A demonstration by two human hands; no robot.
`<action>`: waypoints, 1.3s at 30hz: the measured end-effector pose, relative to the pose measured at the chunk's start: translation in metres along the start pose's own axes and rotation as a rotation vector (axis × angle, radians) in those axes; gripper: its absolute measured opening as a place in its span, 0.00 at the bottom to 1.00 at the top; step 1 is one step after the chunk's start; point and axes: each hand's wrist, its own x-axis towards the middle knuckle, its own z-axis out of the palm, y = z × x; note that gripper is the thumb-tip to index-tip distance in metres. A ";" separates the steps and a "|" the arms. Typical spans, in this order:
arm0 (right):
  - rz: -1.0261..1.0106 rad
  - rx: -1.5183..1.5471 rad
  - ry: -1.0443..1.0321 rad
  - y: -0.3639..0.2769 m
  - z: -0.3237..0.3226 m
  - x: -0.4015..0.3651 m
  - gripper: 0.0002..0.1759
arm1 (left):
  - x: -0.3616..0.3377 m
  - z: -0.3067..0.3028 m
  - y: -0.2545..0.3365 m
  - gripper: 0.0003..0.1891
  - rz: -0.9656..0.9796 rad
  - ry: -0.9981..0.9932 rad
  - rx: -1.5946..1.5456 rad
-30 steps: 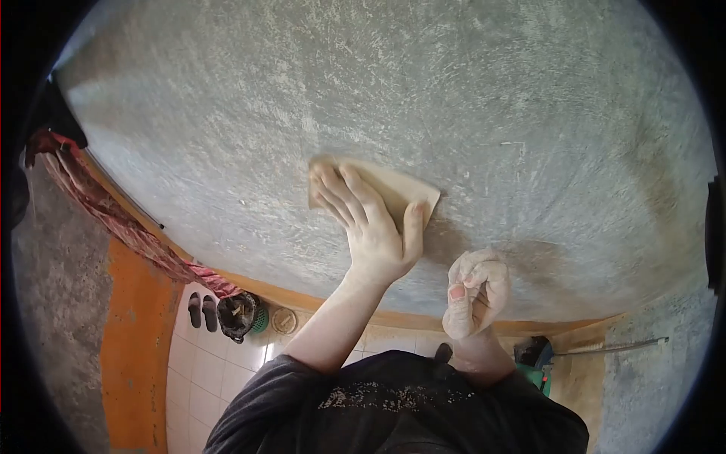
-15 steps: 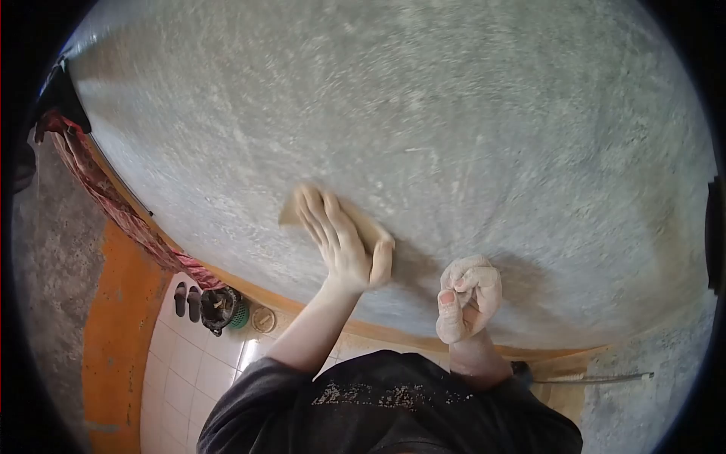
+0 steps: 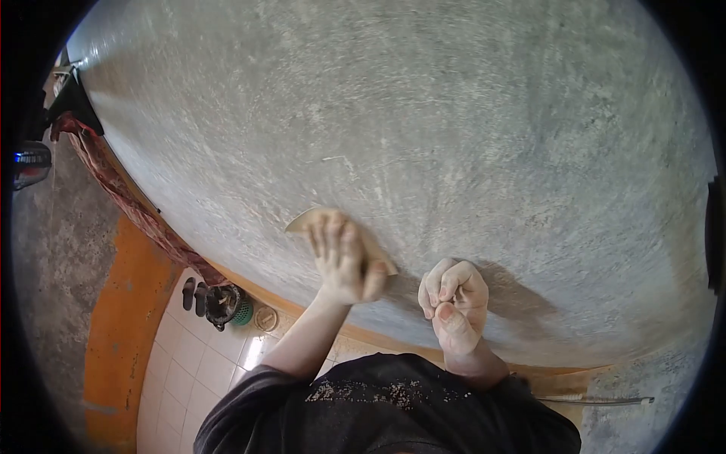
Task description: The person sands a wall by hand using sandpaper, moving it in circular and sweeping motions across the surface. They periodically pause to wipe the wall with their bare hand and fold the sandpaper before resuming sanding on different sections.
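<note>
My left hand (image 3: 342, 261), slightly blurred, presses a tan sheet that looks like sandpaper (image 3: 301, 220) against a rough grey wall (image 3: 439, 129). Its fingers lie along the sheet, with the thumb near the lower right edge, and part of the sheet is hidden beneath them. Just to the right, my right hand (image 3: 458, 306) is held in front of the wall with its fingers curled in towards the thumb. Pale dust coats it, and I see nothing in its grasp.
An orange band (image 3: 113, 325) runs up the adjoining wall. On the tiled floor (image 3: 178, 371) are slippers (image 3: 194, 296), a dark bucket (image 3: 222, 306), a green basket (image 3: 243, 310) and a round lid-like object (image 3: 265, 318). Red cloth (image 3: 113, 185) hangs at the left.
My left hand and the sheet have moved a little down the wall. My right hand has shifted slightly left and turned, its fingers still curled. The view has moved slightly.
</note>
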 end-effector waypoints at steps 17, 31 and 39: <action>-0.222 -0.423 -0.152 0.006 -0.003 0.001 0.09 | -0.039 -0.008 -0.022 0.40 -0.110 0.005 0.118; -0.193 -0.481 -0.167 0.019 0.019 -0.001 0.09 | -0.070 -0.013 -0.053 0.40 -0.179 0.062 0.123; -0.189 -0.443 -0.170 0.039 0.047 0.003 0.09 | 0.017 -0.035 -0.059 0.39 -0.657 0.143 0.164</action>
